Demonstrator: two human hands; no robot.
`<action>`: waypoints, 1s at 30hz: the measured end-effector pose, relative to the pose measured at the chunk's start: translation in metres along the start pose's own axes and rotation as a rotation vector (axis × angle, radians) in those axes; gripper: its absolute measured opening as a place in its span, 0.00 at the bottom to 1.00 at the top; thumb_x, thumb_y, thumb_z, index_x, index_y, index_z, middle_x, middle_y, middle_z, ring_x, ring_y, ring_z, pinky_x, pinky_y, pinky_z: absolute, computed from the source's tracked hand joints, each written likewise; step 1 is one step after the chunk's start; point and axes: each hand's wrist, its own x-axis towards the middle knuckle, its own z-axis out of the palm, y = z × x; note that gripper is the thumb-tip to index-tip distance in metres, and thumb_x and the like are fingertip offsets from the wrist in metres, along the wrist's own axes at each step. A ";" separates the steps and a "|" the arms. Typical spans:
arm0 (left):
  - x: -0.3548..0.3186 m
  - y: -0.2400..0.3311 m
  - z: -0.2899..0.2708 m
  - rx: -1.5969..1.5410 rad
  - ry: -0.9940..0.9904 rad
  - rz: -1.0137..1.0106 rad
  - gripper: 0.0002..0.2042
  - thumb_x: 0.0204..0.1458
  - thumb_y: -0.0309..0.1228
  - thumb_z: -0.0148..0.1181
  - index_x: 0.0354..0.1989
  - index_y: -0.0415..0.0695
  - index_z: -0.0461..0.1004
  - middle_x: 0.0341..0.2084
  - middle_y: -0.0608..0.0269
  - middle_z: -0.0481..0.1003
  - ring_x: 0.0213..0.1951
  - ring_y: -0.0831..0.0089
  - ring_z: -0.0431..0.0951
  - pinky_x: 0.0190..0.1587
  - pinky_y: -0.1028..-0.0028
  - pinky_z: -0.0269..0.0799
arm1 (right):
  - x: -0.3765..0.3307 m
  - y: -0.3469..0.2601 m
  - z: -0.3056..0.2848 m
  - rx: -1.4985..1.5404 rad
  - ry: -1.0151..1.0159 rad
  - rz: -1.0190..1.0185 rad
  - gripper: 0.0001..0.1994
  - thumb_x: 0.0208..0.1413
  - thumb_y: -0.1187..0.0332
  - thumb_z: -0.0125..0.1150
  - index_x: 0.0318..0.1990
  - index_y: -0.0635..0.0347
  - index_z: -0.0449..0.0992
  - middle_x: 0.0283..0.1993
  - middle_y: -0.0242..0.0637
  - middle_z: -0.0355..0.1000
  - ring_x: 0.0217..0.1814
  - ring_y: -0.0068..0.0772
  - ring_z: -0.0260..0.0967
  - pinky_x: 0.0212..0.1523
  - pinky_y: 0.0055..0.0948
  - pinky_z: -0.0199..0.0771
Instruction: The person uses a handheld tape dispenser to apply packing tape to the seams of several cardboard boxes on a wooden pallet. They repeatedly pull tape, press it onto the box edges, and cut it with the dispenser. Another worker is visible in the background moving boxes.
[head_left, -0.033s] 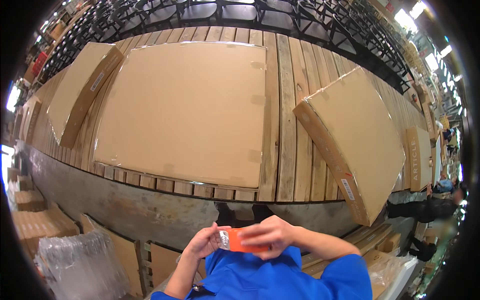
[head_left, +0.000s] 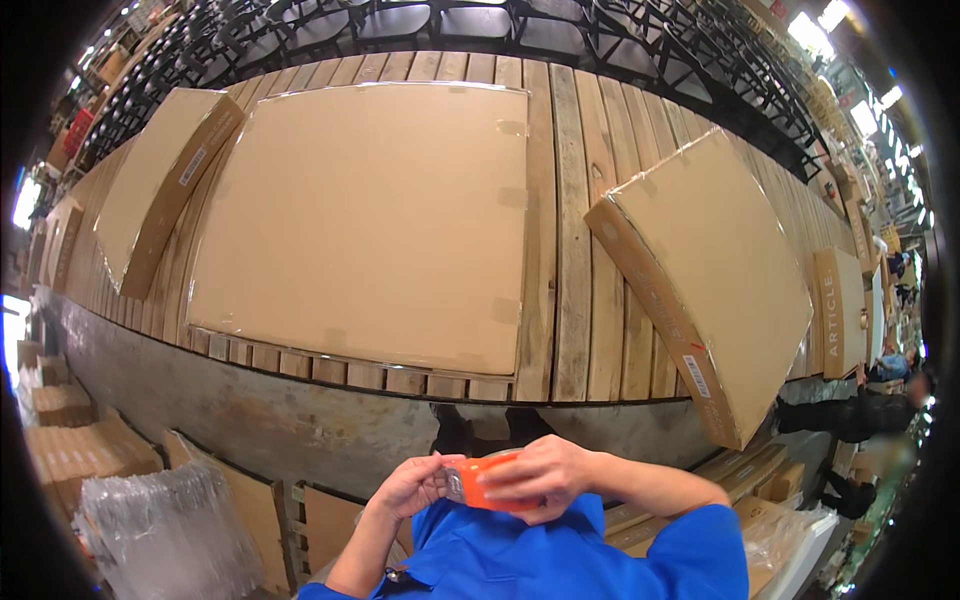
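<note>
A: Fingers 1st. What've they got?

B: R hand (head_left: pixel 552 478) is gripping, fingers curled over the RH part of an orange item (head_left: pixel 472 480). L hand (head_left: pixel 412 487) pinches its silvery end (head_left: pixel 454 486); some fingertips hidden.

A: Exact ID?

B: Can't tell. Flat-looking, orange body, RH end mostly under the fingers.

A: Which way's it lie?

B: Long axis approx. L–R, dipping a touch toward R. It spans the gap btwn the hands: silvery end to L, orange body to R. Neither hand's nearer, both are on it, but R covers more.

A: Pose?

B: L forearm rises from the lower edge, wrist angled in. R elbow's out wide, forearm coming in from R, back of hand up.

A: And around it?

B: Item's held just in front of the blue shirt (head_left: pixel 540 562), above the concrete floor (head_left: pixel 300 425). Past that, a wood-slat platform (head_left: pixel 570 250) w/ a big flat carton (head_left: pixel 370 220) lying on it, a tilted carton (head_left: pixel 725 275) to R, another carton (head_left: pixel 155 180) to L. Black chairs (head_left: pixel 555 40) along the far side. Co-worker in dark clothes (head_left: pixel 850 418) far R.
</note>
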 end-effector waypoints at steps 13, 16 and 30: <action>0.069 -0.076 0.083 0.192 0.097 0.114 0.21 0.66 0.24 0.64 0.67 0.35 0.74 0.58 0.50 0.81 0.58 0.67 0.83 0.64 0.67 0.79 | -0.096 0.020 -0.110 -0.089 -0.038 -0.457 0.22 0.54 0.63 0.64 0.58 0.55 0.84 0.70 0.32 0.75 0.22 0.23 0.59 0.25 0.24 0.68; 0.090 -0.100 0.098 0.279 0.285 0.179 0.16 0.65 0.22 0.65 0.60 0.35 0.78 0.52 0.52 0.85 0.53 0.68 0.86 0.59 0.69 0.82 | -0.112 0.026 -0.127 -0.102 -0.092 -0.520 0.22 0.56 0.63 0.63 0.59 0.56 0.83 0.69 0.33 0.75 0.22 0.22 0.60 0.25 0.24 0.68; 0.182 0.016 0.040 1.544 1.577 1.052 0.22 0.61 0.21 0.64 0.65 0.39 0.71 0.41 0.58 0.88 0.52 0.56 0.86 0.58 0.59 0.76 | -0.160 0.116 -0.091 -0.313 0.139 -0.065 0.25 0.37 0.64 0.76 0.49 0.55 0.87 0.56 0.34 0.82 0.27 0.26 0.76 0.28 0.27 0.77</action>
